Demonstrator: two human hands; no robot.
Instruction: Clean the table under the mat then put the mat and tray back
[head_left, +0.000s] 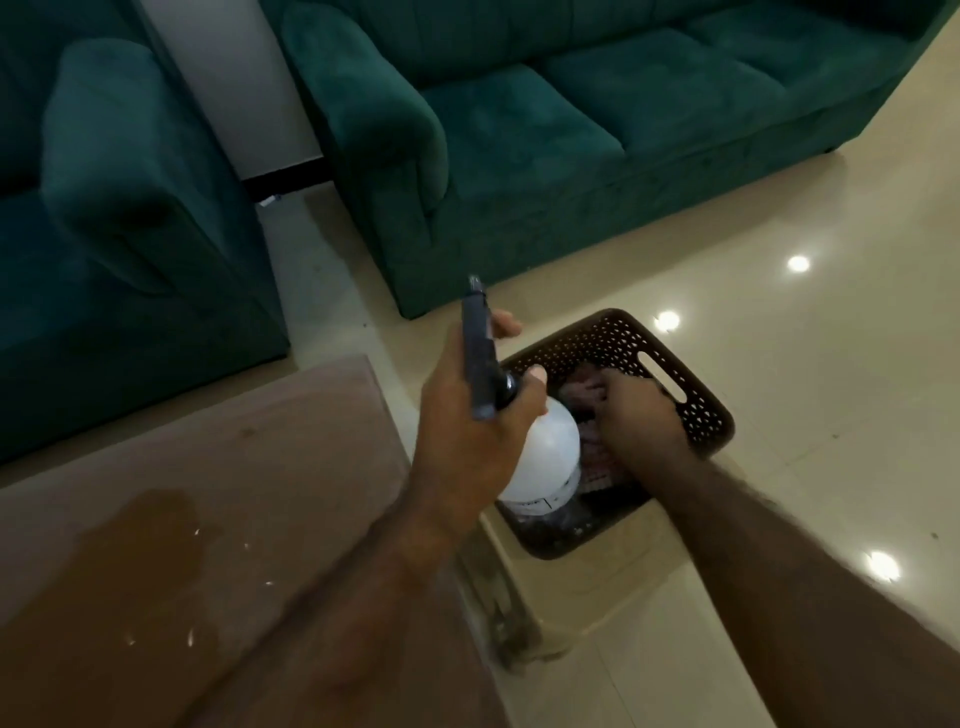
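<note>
My left hand (470, 415) is closed around the neck of a white spray bottle (545, 457) with a dark trigger head, held over the near edge of a brown perforated basket (696, 410) on the floor. Inside that basket my right hand (639, 415) rests on a pinkish cloth (592, 452); whether its fingers grip the cloth is not visible. The brown wooden table (234, 467) lies at the lower left, bare, with a wet patch (150, 540) on its top. No mat or tray shows in this view.
A green velvet sofa (571, 130) stands behind the basket and a matching armchair (119, 208) stands at the left, beyond the table. Glossy cream floor tiles (805, 312) spread to the right, reflecting ceiling lights.
</note>
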